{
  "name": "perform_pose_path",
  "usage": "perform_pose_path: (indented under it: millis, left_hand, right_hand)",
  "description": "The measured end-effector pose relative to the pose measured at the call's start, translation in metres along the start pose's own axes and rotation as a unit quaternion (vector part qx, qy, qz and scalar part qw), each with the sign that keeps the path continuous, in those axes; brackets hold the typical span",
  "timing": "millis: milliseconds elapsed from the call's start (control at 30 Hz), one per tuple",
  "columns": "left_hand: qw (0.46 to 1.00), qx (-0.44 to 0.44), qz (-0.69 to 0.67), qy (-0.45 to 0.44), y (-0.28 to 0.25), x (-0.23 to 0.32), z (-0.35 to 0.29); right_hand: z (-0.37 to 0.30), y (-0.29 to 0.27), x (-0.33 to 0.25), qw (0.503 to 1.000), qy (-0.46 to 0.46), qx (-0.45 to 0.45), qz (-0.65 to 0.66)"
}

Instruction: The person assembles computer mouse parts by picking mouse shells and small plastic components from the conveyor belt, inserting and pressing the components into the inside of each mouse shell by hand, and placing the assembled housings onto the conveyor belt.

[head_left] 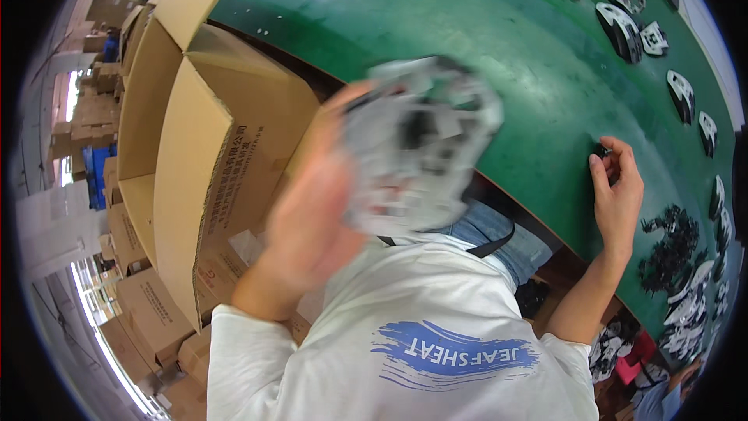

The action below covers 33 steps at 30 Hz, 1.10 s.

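Housing of white plastic (425,195), ribbed hollow face toward the camera, blurred, raised over the near edge of the green tabletop (530,101). Apparently midway through one piece: housing in hand, small black part (601,151) well apart and so not fitted to it. Left to do, as a judgement: joining the two, if meant as a pair; under the blur, impossible to tell which inner fittings are already seated. Clasped in the left hand (315,199) along one side, touching the palm and lying just to its right. Low on the tabletop's near right side, right hand (621,187) narrowed, thumb and fingertip pinched on the small black part. Off the tabletop's left edge, open carton (179,195), inside mostly hidden. Toward the tabletop's right end, heap of black parts (676,245), with jumbled white shells (689,316) beside it. Farthest, near the tabletop's far edge, scattered white-and-black shells (619,31), more work apparently laid out; finished or waiting, impossible to tell.
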<state>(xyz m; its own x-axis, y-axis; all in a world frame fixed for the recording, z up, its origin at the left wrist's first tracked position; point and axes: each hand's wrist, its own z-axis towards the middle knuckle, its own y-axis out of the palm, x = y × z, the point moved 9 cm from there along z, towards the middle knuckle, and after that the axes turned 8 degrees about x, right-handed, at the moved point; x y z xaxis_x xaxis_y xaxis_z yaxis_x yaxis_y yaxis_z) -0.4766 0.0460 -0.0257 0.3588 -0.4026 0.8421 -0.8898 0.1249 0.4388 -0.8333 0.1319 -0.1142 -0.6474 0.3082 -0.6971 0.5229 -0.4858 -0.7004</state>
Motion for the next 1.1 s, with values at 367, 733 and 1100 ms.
perform_pose_path:
  millis: [367, 733, 1100]
  left_hand:
    - [0.753, 0.371, 0.525, 0.140, -0.252, 0.288, -0.062]
    - [0.744, 0.268, 0.599, -0.127, -0.304, 0.226, -0.017]
    - [0.735, -0.018, 0.481, 0.478, 0.088, 0.036, 0.120]
  right_hand:
    - [0.005, -0.010, 0.008, 0.997, -0.065, 0.013, 0.036]
    - [0.005, -0.024, 0.019, 0.991, -0.089, 0.021, 0.096]
    - [0.009, -0.037, 0.045, 0.993, 0.005, 0.101, 0.064]
